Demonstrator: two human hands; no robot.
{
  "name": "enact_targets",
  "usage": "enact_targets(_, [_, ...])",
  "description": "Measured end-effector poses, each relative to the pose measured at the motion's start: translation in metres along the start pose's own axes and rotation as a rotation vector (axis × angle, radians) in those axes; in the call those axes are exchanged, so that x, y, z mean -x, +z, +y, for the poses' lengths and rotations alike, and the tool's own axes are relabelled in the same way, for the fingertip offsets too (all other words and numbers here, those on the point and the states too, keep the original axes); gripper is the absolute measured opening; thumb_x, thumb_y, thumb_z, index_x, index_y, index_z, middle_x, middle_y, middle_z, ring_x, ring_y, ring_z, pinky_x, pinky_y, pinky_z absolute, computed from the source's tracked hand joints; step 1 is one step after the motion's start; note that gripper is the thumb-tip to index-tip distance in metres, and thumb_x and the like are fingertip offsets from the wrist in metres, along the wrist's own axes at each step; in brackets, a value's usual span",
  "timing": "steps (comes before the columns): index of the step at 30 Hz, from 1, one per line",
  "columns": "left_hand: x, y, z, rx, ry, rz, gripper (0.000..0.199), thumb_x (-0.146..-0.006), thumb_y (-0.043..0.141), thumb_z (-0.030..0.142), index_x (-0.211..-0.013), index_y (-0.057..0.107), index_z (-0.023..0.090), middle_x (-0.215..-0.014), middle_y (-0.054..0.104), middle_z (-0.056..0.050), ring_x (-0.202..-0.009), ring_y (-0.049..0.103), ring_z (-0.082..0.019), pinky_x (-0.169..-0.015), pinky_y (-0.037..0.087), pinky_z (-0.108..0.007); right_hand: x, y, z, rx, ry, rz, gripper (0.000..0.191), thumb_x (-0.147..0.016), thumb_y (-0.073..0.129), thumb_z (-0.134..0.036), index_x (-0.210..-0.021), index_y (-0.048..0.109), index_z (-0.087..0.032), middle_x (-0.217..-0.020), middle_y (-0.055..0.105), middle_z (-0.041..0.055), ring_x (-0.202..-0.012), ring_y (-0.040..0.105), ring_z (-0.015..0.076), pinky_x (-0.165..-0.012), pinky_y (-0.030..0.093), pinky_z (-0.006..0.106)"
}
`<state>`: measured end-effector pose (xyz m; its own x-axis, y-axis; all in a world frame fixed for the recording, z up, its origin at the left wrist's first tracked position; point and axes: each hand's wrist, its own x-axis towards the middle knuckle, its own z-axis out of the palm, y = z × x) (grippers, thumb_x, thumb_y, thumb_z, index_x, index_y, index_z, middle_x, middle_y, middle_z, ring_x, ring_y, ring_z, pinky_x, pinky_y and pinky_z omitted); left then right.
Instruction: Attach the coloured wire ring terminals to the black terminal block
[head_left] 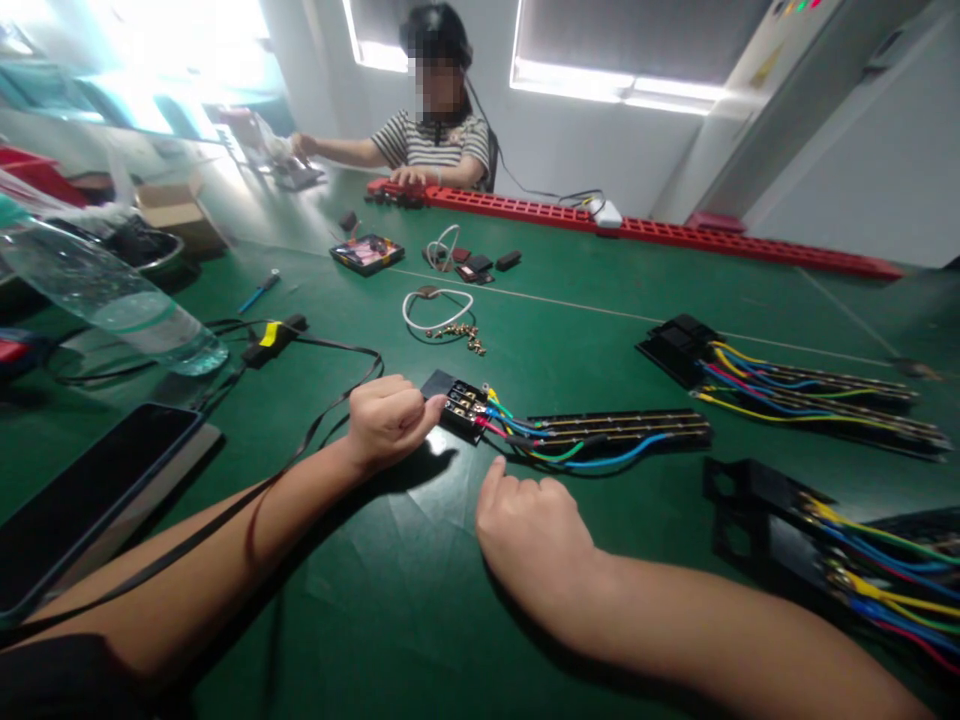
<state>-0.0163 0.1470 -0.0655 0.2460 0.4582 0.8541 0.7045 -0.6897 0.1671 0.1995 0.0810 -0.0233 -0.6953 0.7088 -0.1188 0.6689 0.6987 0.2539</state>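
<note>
A black terminal block (455, 400) lies near the middle of the green table, with green, yellow, blue and red wires on its right side. These wires lead to a black slotted strip (619, 430). My left hand (390, 420) is closed like a fist, its thumb at the block's left edge; its palm is hidden. Just below the wires, my right hand (532, 520) has its index finger extended toward them while the other fingers curl under. What either hand holds inside, if anything, cannot be seen. Small brass-coloured screws (469, 335) lie loose beyond the block, beside a white loop (439, 308).
More wired black assemblies lie at the right (679, 350) and lower right (772, 530). A phone (97, 490), a plastic bottle (127, 300) and a black cable (322, 405) occupy the left. Across the table sits a person (442, 140) behind a red slotted rail (637, 225).
</note>
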Motion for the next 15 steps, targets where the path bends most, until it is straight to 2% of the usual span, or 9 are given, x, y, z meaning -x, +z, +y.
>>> enact_targets(3, [0.002,0.002,-0.003,-0.002,-0.042,0.011,0.048,-0.085,0.070,0.018,-0.054,0.034,0.019,-0.049,0.033,0.007,-0.044,0.030,-0.008,-0.045,0.023,-0.026,0.000,-0.002,0.003,-0.023,0.073,-0.074,0.050,-0.089,0.045,0.001,-0.138,0.054,0.005,-0.071,0.069,0.0165,-0.058,0.069,0.0208,-0.051,0.052,0.027])
enact_targets(5, [0.002,0.004,-0.006,-0.023,-0.054,-0.002,0.039,-0.085,0.072,0.023,-0.058,0.044,0.019,-0.051,0.044,0.006,-0.047,0.039,-0.009,-0.049,0.032,-0.025,-0.002,-0.002,0.005,-0.045,0.116,-0.123,0.053,-0.088,0.044,0.002,-0.140,0.052,0.005,-0.072,0.070,0.0184,-0.059,0.070,0.0218,-0.052,0.053,0.028])
enact_targets(8, [0.001,0.007,-0.008,-0.033,0.015,-0.123,0.018,-0.084,0.074,0.033,-0.083,0.065,0.018,-0.076,0.068,-0.003,-0.071,0.060,-0.016,-0.071,0.049,-0.031,-0.004,-0.001,0.007,-0.067,0.144,-0.155,0.054,-0.088,0.042,0.004,-0.142,0.051,0.004,-0.073,0.071,0.0200,-0.060,0.071,0.0227,-0.054,0.056,0.029])
enact_targets(9, [0.001,0.008,-0.009,-0.028,0.048,-0.177,0.022,-0.083,0.074,0.037,-0.094,0.069,0.019,-0.088,0.072,-0.006,-0.083,0.063,-0.019,-0.080,0.051,-0.035,-0.005,-0.001,0.007,-0.073,0.147,-0.161,0.055,-0.088,0.042,0.004,-0.142,0.051,0.004,-0.073,0.071,0.0202,-0.060,0.072,0.0230,-0.054,0.056,0.029])
enact_targets(12, [0.003,0.011,-0.010,-0.045,0.108,-0.303,0.038,-0.082,0.075,0.043,-0.115,0.071,0.026,-0.120,0.070,-0.008,-0.112,0.060,-0.027,-0.099,0.048,-0.045,-0.007,0.000,0.007,-0.093,0.157,-0.183,0.056,-0.088,0.042,0.004,-0.143,0.049,0.004,-0.073,0.071,0.0209,-0.062,0.073,0.0243,-0.055,0.056,0.030])
enact_targets(15, [0.005,0.013,-0.011,-0.096,0.113,-0.373,0.039,-0.082,0.075,0.045,-0.118,0.071,0.030,-0.135,0.063,-0.009,-0.126,0.053,-0.033,-0.104,0.044,-0.052,-0.007,0.000,0.007,-0.115,0.178,-0.199,0.055,-0.089,0.043,0.004,-0.143,0.049,0.004,-0.075,0.071,0.0220,-0.064,0.073,0.0251,-0.056,0.057,0.030])
